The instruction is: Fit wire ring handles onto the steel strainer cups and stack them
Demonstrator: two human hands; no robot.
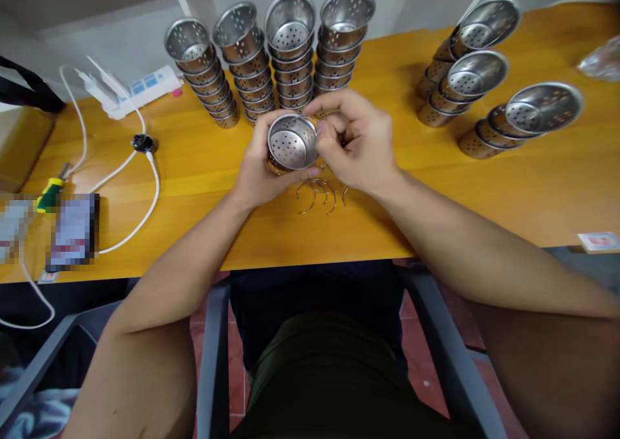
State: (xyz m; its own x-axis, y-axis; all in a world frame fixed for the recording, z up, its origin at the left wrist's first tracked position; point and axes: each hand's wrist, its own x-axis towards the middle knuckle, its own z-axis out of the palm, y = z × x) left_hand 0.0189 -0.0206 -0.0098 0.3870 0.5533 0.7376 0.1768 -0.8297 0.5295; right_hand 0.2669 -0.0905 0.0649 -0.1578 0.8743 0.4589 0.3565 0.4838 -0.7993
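My left hand (256,168) is wrapped round a small perforated steel cup (292,143), its open mouth tilted toward me. My right hand (356,139) pinches at the cup's right rim; what sits between those fingertips is too small to make out. Just below the hands, several thin curved wire handles (320,193) lie loose on the yellow wooden table (203,187). Both hands hover a little above the table's middle.
Stacks of the same cups stand upright behind the hands (290,51); more stacks lie on their sides at the right (475,77). A white power strip (140,90) and cable, a screwdriver (48,193) and a phone (72,232) sit at the left. A small card (598,240) lies at the right edge.
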